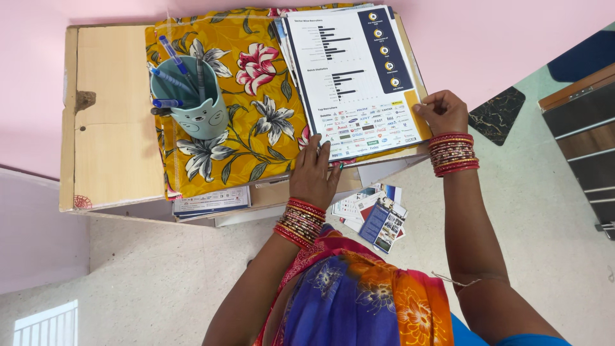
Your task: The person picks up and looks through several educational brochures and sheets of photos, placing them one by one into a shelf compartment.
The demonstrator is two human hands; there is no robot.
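Now, left hand (314,170): flat, fingers spread, pressing on the lower left corner of the printed sheet (359,77); grasping nothing.
Right hand (443,112): fingers curled at the sheet's lower right edge, seemingly pinching it; exact grip hard to tell.
Sheet: top of a small paper stack on the floral cloth (243,109), at the wooden table (115,115)'s right end.
Cup of pens (195,102): upright on the cloth, well apart from both hands.
Progress: stack looks roughly squared, corners not quite even.
Leaflets (375,214): lying on the floor below the table edge, untouched.
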